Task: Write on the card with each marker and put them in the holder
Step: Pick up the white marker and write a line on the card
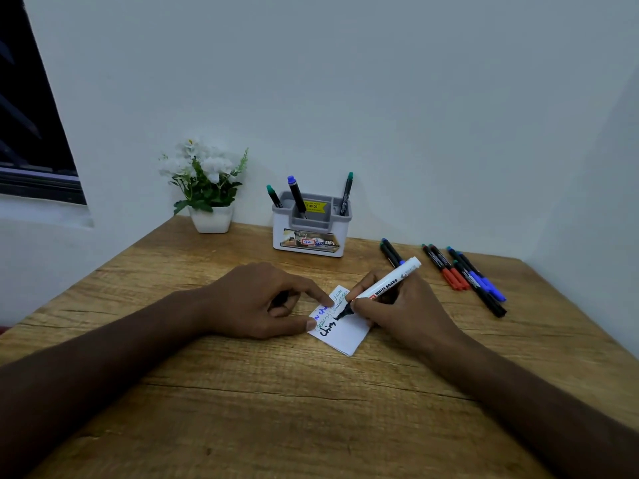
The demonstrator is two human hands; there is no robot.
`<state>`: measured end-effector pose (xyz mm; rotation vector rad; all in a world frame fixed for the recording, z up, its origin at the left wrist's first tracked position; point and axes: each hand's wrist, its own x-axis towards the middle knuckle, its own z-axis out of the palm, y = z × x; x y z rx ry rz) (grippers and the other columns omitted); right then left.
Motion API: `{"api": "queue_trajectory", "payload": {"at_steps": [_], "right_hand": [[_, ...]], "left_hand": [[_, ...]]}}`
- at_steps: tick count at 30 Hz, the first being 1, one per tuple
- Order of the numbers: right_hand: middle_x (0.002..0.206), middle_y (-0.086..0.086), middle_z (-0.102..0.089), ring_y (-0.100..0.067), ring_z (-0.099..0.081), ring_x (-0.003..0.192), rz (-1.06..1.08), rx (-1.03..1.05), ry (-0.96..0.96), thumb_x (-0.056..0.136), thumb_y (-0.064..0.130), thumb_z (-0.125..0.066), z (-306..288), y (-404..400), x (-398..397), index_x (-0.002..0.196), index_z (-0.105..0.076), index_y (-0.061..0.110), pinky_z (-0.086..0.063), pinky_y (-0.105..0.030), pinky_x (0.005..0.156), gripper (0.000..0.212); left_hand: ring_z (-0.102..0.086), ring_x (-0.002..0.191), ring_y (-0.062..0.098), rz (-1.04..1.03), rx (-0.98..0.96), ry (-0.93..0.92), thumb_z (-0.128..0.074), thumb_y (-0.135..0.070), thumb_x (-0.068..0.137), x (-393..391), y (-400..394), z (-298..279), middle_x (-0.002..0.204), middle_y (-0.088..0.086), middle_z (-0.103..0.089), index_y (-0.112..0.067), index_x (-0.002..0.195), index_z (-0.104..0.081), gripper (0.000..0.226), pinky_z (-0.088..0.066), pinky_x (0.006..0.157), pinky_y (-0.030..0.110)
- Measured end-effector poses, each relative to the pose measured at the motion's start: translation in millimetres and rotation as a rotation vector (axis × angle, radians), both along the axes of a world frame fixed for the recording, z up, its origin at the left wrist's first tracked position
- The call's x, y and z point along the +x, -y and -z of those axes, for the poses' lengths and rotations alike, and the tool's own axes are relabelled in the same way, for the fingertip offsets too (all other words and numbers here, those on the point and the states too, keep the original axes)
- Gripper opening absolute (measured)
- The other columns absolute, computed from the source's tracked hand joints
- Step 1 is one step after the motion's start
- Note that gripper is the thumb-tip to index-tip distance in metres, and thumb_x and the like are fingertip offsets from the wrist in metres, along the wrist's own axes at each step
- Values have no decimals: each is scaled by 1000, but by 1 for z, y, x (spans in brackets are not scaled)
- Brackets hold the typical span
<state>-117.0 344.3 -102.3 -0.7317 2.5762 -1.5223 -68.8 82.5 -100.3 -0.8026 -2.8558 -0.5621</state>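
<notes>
On the wooden table, dead centre of the head view, sits the small white paper card, already carrying lines of blue, green and black handwriting. Right hand is wrapped round the fat white whiteboard marker, black tip down and touching the card at the end of the black line. Left hand pins the card's left edge, forefinger and thumb stretched flat onto the paper, the other fingers curled under; whether they hold anything I cannot tell.

Further back, against the wall, stands the white-and-grey plastic pen holder, and it has three slim markers upright in it: a green-capped one on the left, a blue-capped one in the middle compartment, another green-capped one on the right. To the right of the holder, loose markers lie on the table: a dark pair just behind the right hand, then two red-capped markers and blue-capped and black ones beside them. Left of the holder, a white pot of white flowers.
</notes>
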Motion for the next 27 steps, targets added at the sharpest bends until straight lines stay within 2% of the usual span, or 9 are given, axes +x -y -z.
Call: {"api": "queue_trajectory", "payload": {"at_steps": [6, 11, 16, 19, 22, 27], "right_hand": [[87, 9, -83, -7, -77, 82, 1, -49, 11, 87, 17, -79, 1, -1, -1, 88, -81, 18, -56, -17, 62, 3], [85, 7, -83, -13, -77, 83, 17, -32, 6, 86, 20, -78, 1, 0, -1, 87, -81, 17, -55, -22, 63, 5], [85, 7, -83, -8, -76, 77, 34, -56, 14, 86, 22, -80, 1, -1, -1, 88, -82, 19, -55, -21, 63, 4], [86, 7, -83, -10, -78, 81, 27, -45, 24, 86, 20, -80, 1, -1, -2, 87, -81, 19, -59, -23, 66, 2], [85, 7, -83, -10, -78, 81, 36, -43, 15, 86, 21, -79, 1, 0, -3, 87, -81, 19, -57, -21, 64, 3], [86, 7, -83, -8, -78, 82, 58, -59, 36, 86, 23, -80, 1, -1, -3, 89, -81, 18, -55, -18, 62, 6]], "left_hand": [[-60, 61, 10, 4, 3, 5, -65, -54, 97, 0, 0, 1, 63, -8, -61, -50, 133, -61, 36, -42, 58, 32], [-60, 60, 10, 9, 5, 1, -65, -53, 97, 0, -1, -1, 63, -6, -62, -49, 133, -61, 36, -40, 57, 27], [-60, 61, 8, 7, 5, 2, -65, -53, 98, 1, -1, 0, 64, -6, -62, -50, 133, -61, 36, -41, 58, 29], [-60, 62, 7, 1, 4, 0, -65, -53, 98, 0, -1, -1, 64, -7, -62, -50, 134, -60, 37, -41, 58, 27], [-60, 61, 5, 7, 15, -8, -66, -53, 98, 1, 0, 0, 63, -10, -61, -52, 133, -60, 36, -44, 59, 31], [-60, 60, 4, 9, 17, -2, -66, -53, 97, 2, -1, 0, 63, -13, -61, -52, 132, -61, 36, -41, 58, 28]]}}
